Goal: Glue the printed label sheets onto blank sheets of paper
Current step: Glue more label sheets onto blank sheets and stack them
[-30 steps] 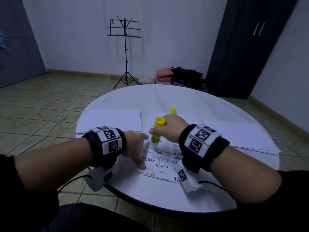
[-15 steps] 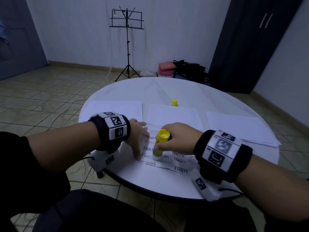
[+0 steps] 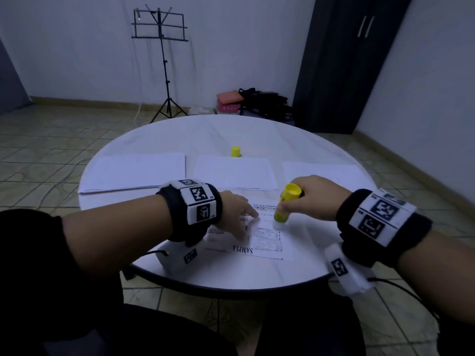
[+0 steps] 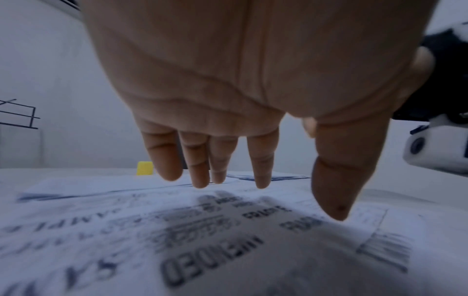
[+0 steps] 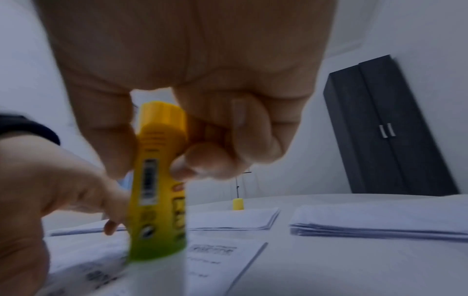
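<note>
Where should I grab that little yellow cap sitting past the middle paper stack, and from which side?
Take the yellow cap by its round sides, pinching from above. It stands upright and alone on the white table, just beyond the middle paper stack, so a top-down pinch should meet nothing else.

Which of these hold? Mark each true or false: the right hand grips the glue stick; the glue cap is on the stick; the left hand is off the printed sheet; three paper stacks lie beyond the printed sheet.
1. The right hand grips the glue stick. True.
2. The glue cap is on the stick. False: it stands alone on the table.
3. The left hand is off the printed sheet. False: its fingers rest on it.
4. Three paper stacks lie beyond the printed sheet. True.
</note>
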Available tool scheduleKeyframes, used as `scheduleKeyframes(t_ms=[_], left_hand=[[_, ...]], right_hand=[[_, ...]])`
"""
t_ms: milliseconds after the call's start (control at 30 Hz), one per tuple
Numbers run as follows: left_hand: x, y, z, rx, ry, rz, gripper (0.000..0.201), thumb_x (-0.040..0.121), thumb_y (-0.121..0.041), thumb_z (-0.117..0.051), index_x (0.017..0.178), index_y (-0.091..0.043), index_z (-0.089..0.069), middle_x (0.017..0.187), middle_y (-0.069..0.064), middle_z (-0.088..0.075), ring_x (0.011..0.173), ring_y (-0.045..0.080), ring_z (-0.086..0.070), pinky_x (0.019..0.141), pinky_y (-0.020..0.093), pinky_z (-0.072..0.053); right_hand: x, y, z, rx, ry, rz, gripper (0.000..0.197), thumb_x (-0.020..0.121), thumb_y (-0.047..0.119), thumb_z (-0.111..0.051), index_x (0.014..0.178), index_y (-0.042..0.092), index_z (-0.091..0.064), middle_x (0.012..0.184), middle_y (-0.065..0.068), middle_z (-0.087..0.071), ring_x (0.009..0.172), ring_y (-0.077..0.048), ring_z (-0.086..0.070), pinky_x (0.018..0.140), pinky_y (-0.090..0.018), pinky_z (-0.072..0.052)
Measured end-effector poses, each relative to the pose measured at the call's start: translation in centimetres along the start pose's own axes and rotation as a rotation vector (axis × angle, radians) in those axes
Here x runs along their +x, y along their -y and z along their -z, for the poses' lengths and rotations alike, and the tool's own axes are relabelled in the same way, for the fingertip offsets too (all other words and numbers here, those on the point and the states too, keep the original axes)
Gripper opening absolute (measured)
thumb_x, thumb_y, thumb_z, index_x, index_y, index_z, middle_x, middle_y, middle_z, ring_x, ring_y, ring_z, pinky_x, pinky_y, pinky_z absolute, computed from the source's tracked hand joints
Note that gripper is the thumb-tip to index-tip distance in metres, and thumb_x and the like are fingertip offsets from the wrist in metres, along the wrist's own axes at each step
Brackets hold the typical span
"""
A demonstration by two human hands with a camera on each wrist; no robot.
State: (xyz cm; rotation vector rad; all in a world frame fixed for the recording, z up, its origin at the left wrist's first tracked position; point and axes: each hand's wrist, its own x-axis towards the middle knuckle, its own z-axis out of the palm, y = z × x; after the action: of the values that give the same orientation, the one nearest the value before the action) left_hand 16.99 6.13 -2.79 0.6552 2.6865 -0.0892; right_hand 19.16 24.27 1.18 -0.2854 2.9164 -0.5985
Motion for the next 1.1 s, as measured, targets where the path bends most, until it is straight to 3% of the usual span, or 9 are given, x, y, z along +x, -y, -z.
scheduleKeyframes(t_ms=[133,300,400,500,633,667,767,900,1100], left_hand=[[0.6,-0.6,0.1,-0.042,0.024,0.010,0.057,0.087,-0.040,-0.063,0.140,-0.038,-0.042,0.145,-0.005,-0.042,0.129,0.019,-0.042,0.093,0.021,-0.033],[0.5,-0.8,0.0,-0.043,0.027,0.021,0.056,0.088,-0.036,-0.062,0.140,-0.037,-0.042,0.146,-0.004,-0.042,0.131,0.018,-0.041,0.104,0.027,-0.033],[0.5,-0.8,0.0,-0.040,0.020,0.021,0.056,0.089,-0.035,-0.062,0.140,-0.036,-0.042,0.148,-0.003,-0.039,0.133,0.018,-0.040,0.106,0.028,-0.033],[0.4,-0.7,-0.1,-0.058,0.021,0.020,0.055,0.088,-0.034,-0.062,0.140,-0.035,-0.043,0.147,-0.003,-0.040,0.130,0.018,-0.042,0.103,0.026,-0.035],[0.2,-0.3,-0.2,-0.091,0.041,0.005,0.062,0.083,-0.041,-0.069,0.139,-0.036,-0.043,0.148,-0.004,-0.035,0.128,0.018,-0.043,0.090,0.021,-0.037],[0.1,-0.1,-0.2,-0.074,0.052,0.001,0.066,0.080,-0.046,-0.070,0.139,-0.037,-0.041,0.152,-0.003,-0.028,0.132,0.019,-0.039,0.094,0.023,-0.036],[0.0,0.5,-0.4,-0.002,0.125,0.042,0.086,0.076,-0.059,-0.067,0.147,-0.041,-0.022,0.160,-0.002,-0.003,0.144,0.021,-0.022,0.115,0.039,-0.024],[0.1,1.1,-0.4,0.029,0.185,0.095,0.092,0.078,-0.065,-0.061,0.150,-0.039,-0.010,0.159,-0.001,-0.003,0.143,0.025,-0.022,0.115,0.045,-0.024],[0.1,1.0,-0.1,0.056,0.185,0.170,0.092,0.079,-0.070,-0.054,0.151,-0.040,-0.004,0.161,-0.001,0.003,0.143,0.026,-0.024,0.115,0.042,-0.024]], right_hand=[[0.7,-0.1,-0.4,0.006,-0.070,-0.040,0.032,0.082,0.035,-0.069,0.095,0.006,-0.065,0.094,-0.005,-0.062,0.084,-0.017,-0.055,0.067,-0.027,-0.041],[-0.9,0.3,-0.3,-0.035,0.076,0.003,0.032,0.080,0.034,-0.069,0.095,0.006,-0.066,0.093,-0.006,-0.065,0.086,-0.020,-0.059,0.074,-0.030,-0.046],[-1.8,-0.1,0.0,0.076,0.167,-0.011,0.029,0.075,0.030,-0.073,0.094,0.008,-0.067,0.078,-0.003,-0.065,0.068,-0.016,-0.059,0.062,-0.027,-0.046],[-1.8,-1.5,0.4,0.246,0.132,-0.079,0.036,0.062,0.030,-0.078,0.091,0.012,-0.066,0.069,0.002,-0.064,0.058,-0.011,-0.058,0.059,-0.023,-0.041],[-0.1,-3.8,0.1,0.267,-0.007,-0.189,0.031,0.074,0.014,-0.070,0.100,0.023,-0.054,0.089,0.001,-0.060,0.073,-0.013,-0.054,0.065,-0.025,-0.040],[0.4,-4.2,0.0,0.280,-0.020,-0.217,0.034,0.077,0.014,-0.068,0.107,0.025,-0.053,0.094,0.001,-0.057,0.077,-0.015,-0.053,0.068,-0.026,-0.040],[1.3,-4.9,-0.2,0.268,-0.019,-0.272,0.028,0.087,0.016,-0.061,0.114,0.021,-0.055,0.082,0.003,-0.049,0.069,-0.012,-0.045,0.061,-0.023,-0.032],[2.2,-5.3,-0.6,0.329,-0.120,-0.309,0.032,0.087,0.013,-0.064,0.118,0.017,-0.056,0.100,-0.002,-0.053,0.090,-0.019,-0.049,0.076,-0.025,-0.034],[2.9,-5.1,-0.8,0.311,-0.110,-0.422,0.026,0.083,0.009,-0.066,0.106,0.010,-0.056,0.095,-0.009,-0.060,0.085,-0.025,-0.058,0.070,-0.031,-0.044]])
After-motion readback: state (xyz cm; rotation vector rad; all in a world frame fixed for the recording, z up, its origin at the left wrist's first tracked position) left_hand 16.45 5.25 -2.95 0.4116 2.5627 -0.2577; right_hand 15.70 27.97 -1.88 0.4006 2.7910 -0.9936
